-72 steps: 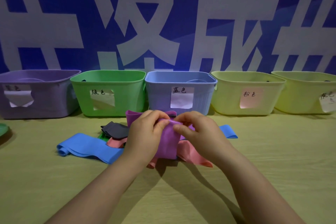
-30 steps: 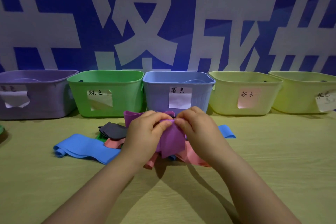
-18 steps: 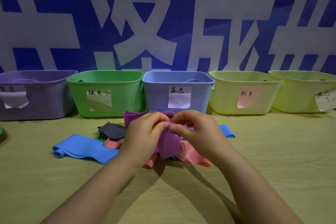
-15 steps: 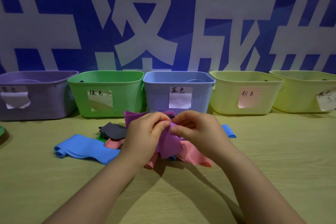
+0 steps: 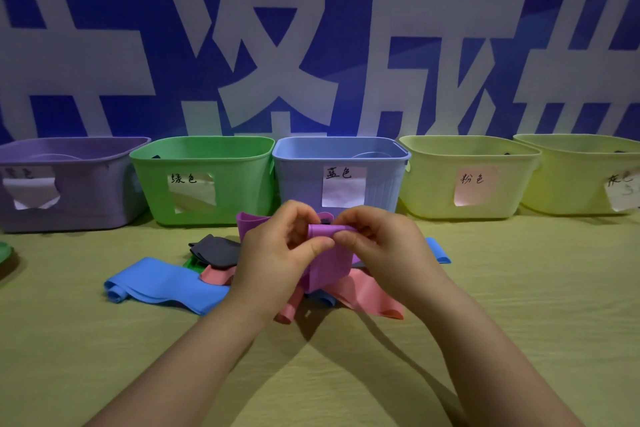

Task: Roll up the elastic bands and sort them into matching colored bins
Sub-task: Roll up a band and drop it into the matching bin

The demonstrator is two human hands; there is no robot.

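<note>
A purple elastic band (image 5: 327, 260) is held above the table, its top edge turned into a small roll. My left hand (image 5: 277, 260) and my right hand (image 5: 384, 246) pinch that roll from either side with thumbs and fingers. Under them lies a pile of bands: a blue band (image 5: 162, 282), a dark grey band (image 5: 214, 250), a pink band (image 5: 363, 291) and a sliver of green band (image 5: 192, 262). Along the back stand a purple bin (image 5: 86, 191), a green bin (image 5: 239, 184), a blue bin (image 5: 301, 177) and two yellow-green bins (image 5: 429, 180) (image 5: 571, 180).
Each bin carries a handwritten paper label. A blue wall with large white characters (image 5: 277, 45) rises right behind the bins. A green object (image 5: 4, 251) shows at the left edge. The tan tabletop (image 5: 104, 357) reaches to the near edge.
The purple band's top edge has been turned into a tighter roll between my fingertips, and less of the band hangs below. Both hands stay in the same spot.
</note>
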